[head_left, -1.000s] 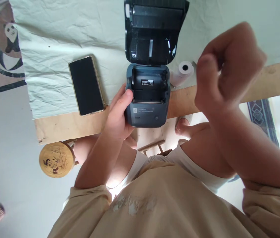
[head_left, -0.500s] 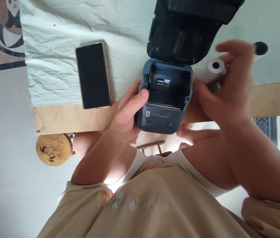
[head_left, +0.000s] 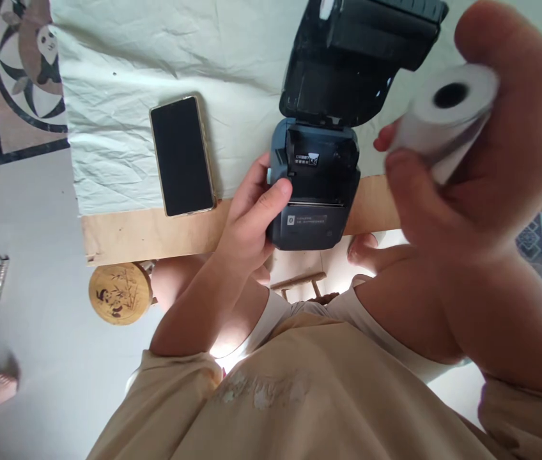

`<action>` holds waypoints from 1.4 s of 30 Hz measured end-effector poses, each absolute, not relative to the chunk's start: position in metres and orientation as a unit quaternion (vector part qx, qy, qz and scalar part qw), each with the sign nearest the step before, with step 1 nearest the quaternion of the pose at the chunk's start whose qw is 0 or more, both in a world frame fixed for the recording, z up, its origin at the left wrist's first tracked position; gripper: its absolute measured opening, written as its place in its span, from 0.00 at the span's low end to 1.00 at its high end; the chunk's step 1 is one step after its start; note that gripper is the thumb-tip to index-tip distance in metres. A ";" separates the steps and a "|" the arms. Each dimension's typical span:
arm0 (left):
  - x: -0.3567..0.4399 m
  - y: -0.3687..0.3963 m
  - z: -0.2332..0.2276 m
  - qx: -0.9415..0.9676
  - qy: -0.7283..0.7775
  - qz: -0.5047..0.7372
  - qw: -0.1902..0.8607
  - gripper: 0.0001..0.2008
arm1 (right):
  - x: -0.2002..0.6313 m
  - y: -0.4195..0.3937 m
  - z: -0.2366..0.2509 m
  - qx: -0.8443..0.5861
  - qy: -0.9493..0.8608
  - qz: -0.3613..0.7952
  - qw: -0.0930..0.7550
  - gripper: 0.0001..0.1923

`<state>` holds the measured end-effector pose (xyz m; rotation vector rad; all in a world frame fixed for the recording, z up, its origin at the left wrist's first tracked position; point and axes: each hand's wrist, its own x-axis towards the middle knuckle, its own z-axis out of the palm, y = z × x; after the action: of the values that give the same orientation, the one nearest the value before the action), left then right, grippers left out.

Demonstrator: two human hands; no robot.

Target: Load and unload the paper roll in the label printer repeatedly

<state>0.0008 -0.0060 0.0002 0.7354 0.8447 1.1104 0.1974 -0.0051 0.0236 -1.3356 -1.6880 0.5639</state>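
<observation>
A person's right hand (head_left: 491, 160), raised close to the camera with the forearm angled up from the lower right, grips a white paper roll (head_left: 443, 118) between thumb and curled fingers, its hollow core facing the lens. The left hand (head_left: 252, 220) reaches forward from a bent elbow and clasps the left side of a dark printer (head_left: 314, 191), thumb on its top edge; the lid (head_left: 348, 64) stands open. The printer sits at the table (head_left: 156, 233) edge, beside a phone (head_left: 182, 156) on a pale cloth (head_left: 122, 96).
</observation>
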 end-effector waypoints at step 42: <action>0.000 0.006 -0.013 0.360 0.304 0.496 0.730 0.18 | 0.194 0.009 0.002 -0.389 -0.801 0.004 0.455 0.06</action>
<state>0.0002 0.0055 -0.0133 0.7921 0.6702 1.0920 0.1940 0.0086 0.0023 -0.9608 -1.9761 0.0108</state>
